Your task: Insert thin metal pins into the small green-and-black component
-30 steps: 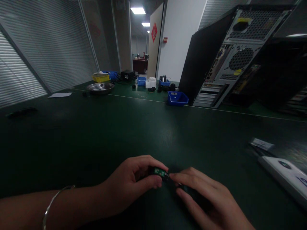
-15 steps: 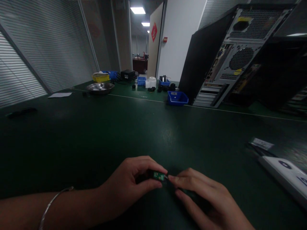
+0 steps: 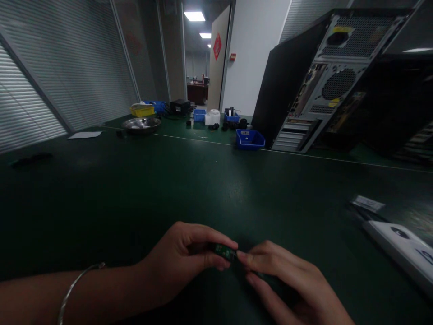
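My left hand [image 3: 187, 250] pinches a small green circuit board [image 3: 223, 252] between thumb and fingertips, low in the middle of the head view. The board's right end, with a small metallic part, sticks out toward my right hand [image 3: 291, 273]. My right hand is closed, its index fingertip right at that end and its thumb just below. Something dark seems to lie between the right fingers, but shadow hides what it is. Both hands are over the dark green tabletop [image 3: 142, 189].
A white flat device [image 3: 402, 239] lies at the right, a small label [image 3: 368, 203] behind it. Farther back stand a blue bin [image 3: 250, 140], a computer tower [image 3: 287, 81], a metal bowl [image 3: 141, 125], a yellow tray [image 3: 142, 111] and a white paper [image 3: 84, 135].
The circuit board has tilted slightly and looks darker, and my left thumb has shifted a little right along it. My right hand stays close to its end, slightly lower.
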{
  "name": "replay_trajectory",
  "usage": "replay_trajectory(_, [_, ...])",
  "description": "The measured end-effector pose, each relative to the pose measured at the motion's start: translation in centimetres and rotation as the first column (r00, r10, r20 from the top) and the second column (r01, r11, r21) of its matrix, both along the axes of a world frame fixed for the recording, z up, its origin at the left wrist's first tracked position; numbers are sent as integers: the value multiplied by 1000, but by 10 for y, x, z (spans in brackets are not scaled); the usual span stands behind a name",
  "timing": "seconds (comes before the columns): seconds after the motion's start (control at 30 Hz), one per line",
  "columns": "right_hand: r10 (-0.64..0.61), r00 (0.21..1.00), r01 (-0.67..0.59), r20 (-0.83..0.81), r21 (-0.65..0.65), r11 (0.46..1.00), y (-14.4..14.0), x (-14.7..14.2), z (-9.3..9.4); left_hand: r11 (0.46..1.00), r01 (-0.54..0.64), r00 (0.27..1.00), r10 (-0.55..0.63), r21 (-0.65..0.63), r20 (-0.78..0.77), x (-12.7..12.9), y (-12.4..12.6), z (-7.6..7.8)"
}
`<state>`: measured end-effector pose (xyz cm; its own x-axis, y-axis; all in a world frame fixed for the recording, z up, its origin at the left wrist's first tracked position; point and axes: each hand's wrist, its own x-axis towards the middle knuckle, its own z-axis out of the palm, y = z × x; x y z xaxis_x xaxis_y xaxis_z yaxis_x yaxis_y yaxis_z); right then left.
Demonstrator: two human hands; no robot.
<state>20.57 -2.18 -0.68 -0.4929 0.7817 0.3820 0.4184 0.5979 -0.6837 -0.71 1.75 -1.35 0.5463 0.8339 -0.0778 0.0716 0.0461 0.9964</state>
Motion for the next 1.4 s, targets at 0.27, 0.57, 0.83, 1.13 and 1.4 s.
replay_trajectory(0.27, [30, 999, -30, -24, -8, 1000, -2, 0, 3, 989, 15, 995, 1, -148, 102, 2, -1, -1])
replay_trajectory(0.57, [23, 1000, -23, -8, 1, 1000, -1, 1, 2, 999, -11, 1000, 12, -53, 27, 1, -1, 0])
replay_trajectory(0.83, [22, 1000, -22, 5, -1, 1000, -1, 1, 0, 997, 32, 999, -30, -76, 34, 0, -1, -5])
replay_trajectory(1.13, [-56, 998, 54, 26, 65, 996, -5, -1, 0, 990, -30, 999, 35, -140, 33, 2, 1, 4])
replay_trajectory(1.4, [-55, 999, 54, 2, 84, 995, -6, -1, -2, 977, 81, 965, -27, -198, 262, 2, -1, 1])
